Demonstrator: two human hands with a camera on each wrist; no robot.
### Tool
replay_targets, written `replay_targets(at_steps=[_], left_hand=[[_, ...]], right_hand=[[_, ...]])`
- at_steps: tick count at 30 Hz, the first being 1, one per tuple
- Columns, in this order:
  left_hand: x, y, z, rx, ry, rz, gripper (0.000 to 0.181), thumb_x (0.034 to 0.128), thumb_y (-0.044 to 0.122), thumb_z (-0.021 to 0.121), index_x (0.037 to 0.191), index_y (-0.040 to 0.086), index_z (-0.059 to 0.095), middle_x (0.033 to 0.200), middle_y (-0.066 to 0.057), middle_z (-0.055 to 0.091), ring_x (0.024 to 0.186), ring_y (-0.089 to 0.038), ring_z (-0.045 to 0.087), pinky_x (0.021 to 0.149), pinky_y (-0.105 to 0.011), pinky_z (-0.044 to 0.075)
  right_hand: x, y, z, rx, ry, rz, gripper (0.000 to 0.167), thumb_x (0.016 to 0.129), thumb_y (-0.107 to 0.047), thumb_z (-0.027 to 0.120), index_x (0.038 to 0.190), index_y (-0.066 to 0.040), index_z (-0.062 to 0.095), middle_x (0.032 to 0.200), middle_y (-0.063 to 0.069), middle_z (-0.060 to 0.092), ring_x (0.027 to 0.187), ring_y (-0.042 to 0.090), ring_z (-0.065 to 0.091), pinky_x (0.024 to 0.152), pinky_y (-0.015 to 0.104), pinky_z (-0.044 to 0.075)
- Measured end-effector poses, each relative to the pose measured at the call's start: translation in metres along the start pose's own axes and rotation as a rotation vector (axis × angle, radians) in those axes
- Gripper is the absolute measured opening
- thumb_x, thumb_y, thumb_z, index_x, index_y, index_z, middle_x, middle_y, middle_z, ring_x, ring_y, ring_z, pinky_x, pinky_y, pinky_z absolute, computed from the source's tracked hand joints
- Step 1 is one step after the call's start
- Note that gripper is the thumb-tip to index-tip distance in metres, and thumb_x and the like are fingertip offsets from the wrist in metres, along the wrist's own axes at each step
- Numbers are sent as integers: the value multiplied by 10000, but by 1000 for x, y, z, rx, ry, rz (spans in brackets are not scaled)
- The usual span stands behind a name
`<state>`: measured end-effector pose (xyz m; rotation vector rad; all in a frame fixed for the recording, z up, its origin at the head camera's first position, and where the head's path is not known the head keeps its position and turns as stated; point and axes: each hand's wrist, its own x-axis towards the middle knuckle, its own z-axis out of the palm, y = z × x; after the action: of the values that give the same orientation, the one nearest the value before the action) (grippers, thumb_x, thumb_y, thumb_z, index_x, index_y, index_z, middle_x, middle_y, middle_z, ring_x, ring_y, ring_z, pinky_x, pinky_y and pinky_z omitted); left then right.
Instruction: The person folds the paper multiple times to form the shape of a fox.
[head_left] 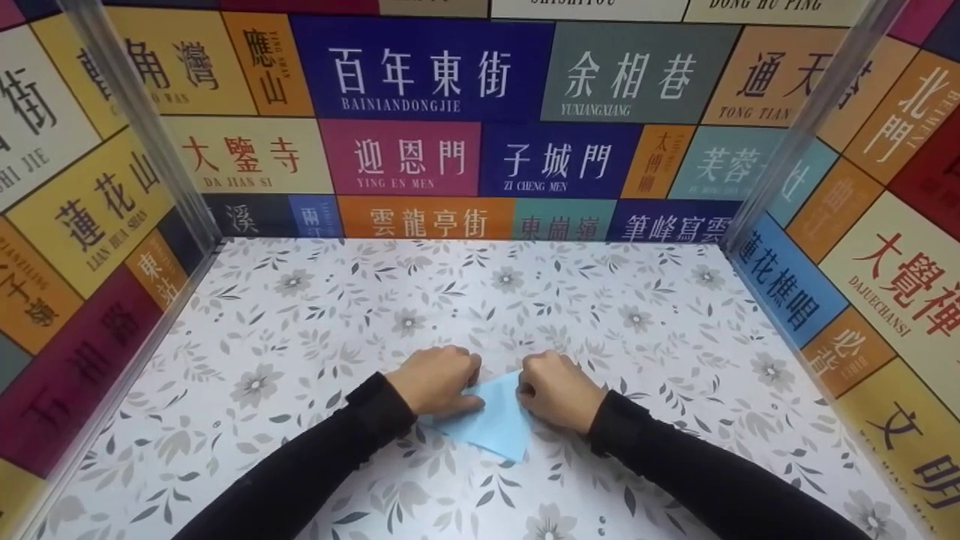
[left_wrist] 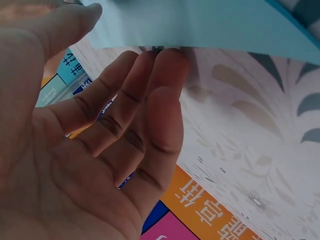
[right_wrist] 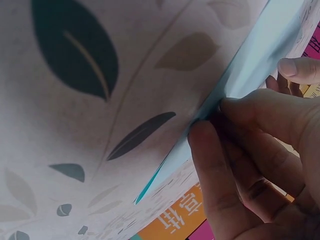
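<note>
A folded sheet of light blue paper (head_left: 491, 420) lies on the patterned tabletop between the two hands, a pointed corner towards the person. The left hand (head_left: 439, 380) is at the paper's left side, its thumb (left_wrist: 82, 21) resting on the paper. In the left wrist view its other fingers are loosely bent, their tips beside the paper's edge. At the paper's right edge, the right hand (head_left: 559, 391) pinches the sheet between thumb and forefinger (right_wrist: 205, 150). Layers of the fold part slightly near one corner in the right wrist view. The other fingers of that hand curl under the palm.
A white tabletop (head_left: 405, 277) printed with grey flowers and leaves spreads around the hands. Panels of coloured signs with Chinese characters stand behind (head_left: 420, 71), at the left and at the right. Clear plastic posts (head_left: 810, 112) run up the back corners. Black sleeves cover both forearms.
</note>
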<state>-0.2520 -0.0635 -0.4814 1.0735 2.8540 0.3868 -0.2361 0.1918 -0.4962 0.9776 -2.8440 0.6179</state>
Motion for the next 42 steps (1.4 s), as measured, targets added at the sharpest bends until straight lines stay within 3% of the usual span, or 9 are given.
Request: replay_targets(at_steps=[13, 30, 42], left_hand=[[4, 6, 4, 6, -53, -54, 484, 936, 540, 937, 1053, 127, 714, 932, -18, 674, 797, -207, 620, 723, -434, 595], [9, 5, 7, 5, -26, -64, 385, 954, 436, 939, 995, 113, 734, 914, -59, 724, 763, -227, 635, 696, -429, 582], [9, 2, 7, -58, 42, -11, 216, 953, 239, 942, 940, 111, 769, 876, -43, 753, 760, -202, 634, 639, -371, 495]], right_hand=[[-3, 1, -1, -14, 17, -49, 237, 843, 91, 793, 695, -93, 767, 678, -1, 606, 592, 51, 413, 547, 218, 376], [-1, 1, 0, 10, 10, -31, 253, 839, 102, 785, 694, -104, 766, 679, -6, 621, 583, 38, 432, 544, 211, 393], [0, 2, -1, 2, 12, -47, 248, 842, 95, 792, 697, -102, 757, 668, -12, 598, 587, 39, 420, 550, 209, 383]])
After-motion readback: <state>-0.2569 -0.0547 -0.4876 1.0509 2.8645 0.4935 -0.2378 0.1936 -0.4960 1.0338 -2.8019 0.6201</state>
